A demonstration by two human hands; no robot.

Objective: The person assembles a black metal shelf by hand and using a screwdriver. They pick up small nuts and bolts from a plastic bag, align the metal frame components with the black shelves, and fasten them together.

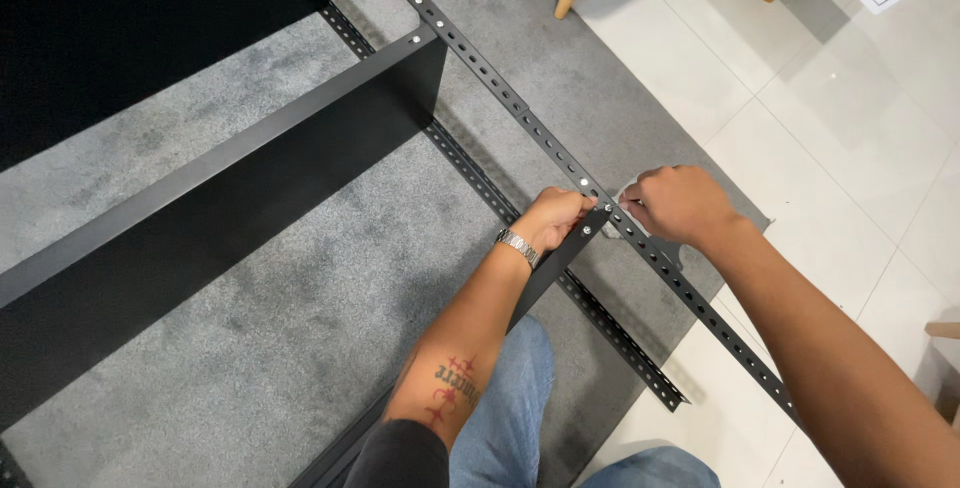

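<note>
Left hand (556, 216) curled tight around black metal shelf panel's (548, 266) end; right hand (678, 204) fisted on silvery tool (626, 204) (mostly hidden) against black perforated steel upright (520, 113).

Left hand (556, 218) and right hand (678, 204) close together, both grips closed, forearms extended.

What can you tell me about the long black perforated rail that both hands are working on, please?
The perforated rail is a long, slim black bar, seemingly painted metal, punched with a row of holes. It runs diagonally above the grey carpet, silver screw heads joining it to black shelf panels. The left hand grips beside it; the right hand presses against it.
</note>
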